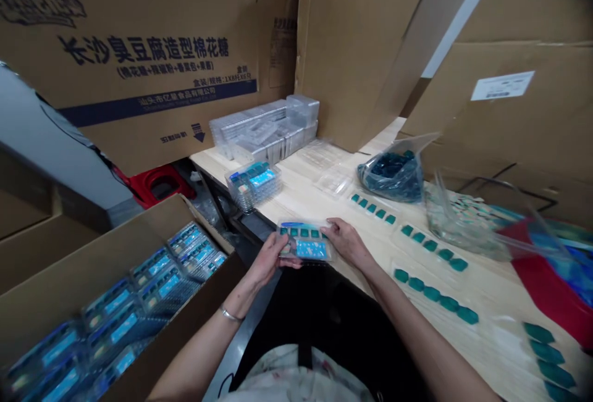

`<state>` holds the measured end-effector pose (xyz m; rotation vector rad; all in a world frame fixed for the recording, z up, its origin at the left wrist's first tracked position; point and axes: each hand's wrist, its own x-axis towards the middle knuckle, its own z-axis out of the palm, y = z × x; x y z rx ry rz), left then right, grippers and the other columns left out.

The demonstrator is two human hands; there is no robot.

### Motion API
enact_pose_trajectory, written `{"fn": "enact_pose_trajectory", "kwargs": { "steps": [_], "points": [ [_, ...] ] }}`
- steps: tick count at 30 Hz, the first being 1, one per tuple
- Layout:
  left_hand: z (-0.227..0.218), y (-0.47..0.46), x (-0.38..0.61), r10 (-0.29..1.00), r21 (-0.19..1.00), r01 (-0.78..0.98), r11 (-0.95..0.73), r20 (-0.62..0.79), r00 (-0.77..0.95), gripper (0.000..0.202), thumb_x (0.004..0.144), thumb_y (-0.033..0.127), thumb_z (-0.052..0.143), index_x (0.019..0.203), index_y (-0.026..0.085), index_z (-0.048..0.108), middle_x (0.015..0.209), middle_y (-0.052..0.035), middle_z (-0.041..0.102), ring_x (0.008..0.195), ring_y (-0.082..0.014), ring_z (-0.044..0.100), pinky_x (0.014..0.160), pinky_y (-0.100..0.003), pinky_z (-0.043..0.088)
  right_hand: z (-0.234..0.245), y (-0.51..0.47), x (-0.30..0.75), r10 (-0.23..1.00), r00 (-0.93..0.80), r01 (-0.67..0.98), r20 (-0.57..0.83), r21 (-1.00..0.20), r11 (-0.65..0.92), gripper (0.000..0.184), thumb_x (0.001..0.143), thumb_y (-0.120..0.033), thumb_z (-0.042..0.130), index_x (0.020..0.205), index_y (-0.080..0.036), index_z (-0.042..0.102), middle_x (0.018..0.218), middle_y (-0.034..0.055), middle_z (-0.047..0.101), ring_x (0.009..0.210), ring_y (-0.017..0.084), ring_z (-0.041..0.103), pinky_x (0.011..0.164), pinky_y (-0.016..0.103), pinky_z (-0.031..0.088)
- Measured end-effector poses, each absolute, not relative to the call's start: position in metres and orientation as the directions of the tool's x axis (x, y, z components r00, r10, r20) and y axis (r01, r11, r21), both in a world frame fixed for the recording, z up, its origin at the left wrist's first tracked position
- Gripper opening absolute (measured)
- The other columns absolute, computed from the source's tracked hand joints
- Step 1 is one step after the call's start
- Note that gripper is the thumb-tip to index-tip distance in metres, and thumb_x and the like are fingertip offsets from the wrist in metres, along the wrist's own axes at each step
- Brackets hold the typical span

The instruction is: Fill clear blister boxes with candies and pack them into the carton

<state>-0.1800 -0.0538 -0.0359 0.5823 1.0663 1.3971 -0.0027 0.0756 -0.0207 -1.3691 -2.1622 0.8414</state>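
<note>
In front of my body, at the table's edge, my left hand (273, 256) grips the left end of a see-through plastic tray (303, 242). My right hand (345, 241) has its fingers closed on the tray's right end. Inside the tray lie a blue pen-like stick, a row of green gem-shaped pieces, a blue patterned packet and a small pale item partly behind my left fingers. Just beyond, a stack of similar filled trays (254, 183) stands on the table's left edge.
On the left, an open carton (199, 207) holds stacked filled trays. Rows of green pieces (435, 293) lie on the wooden table (296, 195) at right. Behind are plastic boxes (273, 130), a bag of dark green pieces (391, 173) and large cardboard boxes (361, 50). A red stool (162, 183) stands beyond.
</note>
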Motion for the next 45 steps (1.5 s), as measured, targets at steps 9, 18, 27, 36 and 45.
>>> {"fn": "enact_pose_trajectory", "kwargs": {
  "steps": [9, 18, 27, 36, 45],
  "points": [
    [-0.013, -0.034, -0.192, 0.921, 0.910, -0.413, 0.043, -0.197, -0.338, 0.041, 0.080, 0.052, 0.057, 0.097, 0.017, 0.046, 0.085, -0.0065, 0.065, 0.065, -0.0174, 0.067, 0.056, -0.034, 0.058, 0.008, 0.130, -0.059, 0.878, -0.478, 0.468, 0.032, -0.836, 0.286, 0.038, 0.086, -0.031, 0.049, 0.119, -0.013, 0.055, 0.076, 0.0014, 0.061, 0.052, 0.010, 0.054, 0.054, 0.023, 0.045],
    [-0.029, -0.025, -0.234, 0.858, 0.943, 0.111, 0.314, -0.232, -0.458, 0.047, 0.075, 0.067, 0.047, 0.076, 0.020, 0.047, 0.045, 0.0014, 0.054, 0.031, -0.0181, 0.052, 0.033, -0.026, 0.038, 0.008, 0.142, -0.103, 0.854, -0.505, 0.630, 0.120, -0.625, 0.461, 0.024, 0.083, -0.024, 0.059, 0.103, -0.012, 0.064, 0.102, 0.0124, 0.065, 0.101, 0.020, 0.058, 0.088, 0.028, 0.041],
    [-0.025, -0.055, -0.240, 0.860, 0.786, 0.453, 0.421, -0.187, -0.474, 0.052, 0.081, 0.066, 0.036, 0.059, 0.022, 0.053, 0.042, -0.0025, 0.055, 0.044, -0.0213, 0.056, 0.051, -0.029, 0.039, 0.019, 0.164, -0.054, 0.843, -0.510, 0.858, 0.170, 0.034, 0.512, 0.031, 0.084, 0.000, 0.038, 0.099, -0.007, 0.065, 0.106, 0.0196, 0.058, 0.104, 0.026, 0.051, 0.080, 0.033, 0.044],
    [0.002, -0.053, -0.191, 0.973, 0.989, 0.107, 0.102, -0.077, -0.216, 0.035, 0.079, 0.052, 0.056, 0.074, 0.018, 0.053, 0.055, 0.0033, 0.057, 0.037, -0.0089, 0.048, 0.042, -0.021, 0.036, 0.038, 0.142, -0.016, 0.663, -0.697, 0.703, 0.275, 0.077, 0.707, 0.033, 0.090, -0.006, 0.031, 0.101, -0.014, 0.061, 0.122, 0.0141, 0.053, 0.108, 0.024, 0.049, 0.082, 0.033, 0.044],
    [0.049, 0.015, -0.162, 0.995, 0.741, -0.667, 0.078, -0.104, 0.002, 0.042, 0.086, 0.051, 0.049, 0.108, 0.016, 0.055, 0.113, -0.0123, 0.062, 0.097, -0.0258, 0.065, 0.084, -0.047, 0.052, 0.052, 0.034, 0.090, 0.344, -0.828, 0.472, 0.443, 0.220, 0.854, 0.030, 0.092, -0.008, 0.033, 0.105, -0.014, 0.059, 0.121, 0.0164, 0.058, 0.099, 0.022, 0.057, 0.081, 0.037, 0.048]
  ]
}}
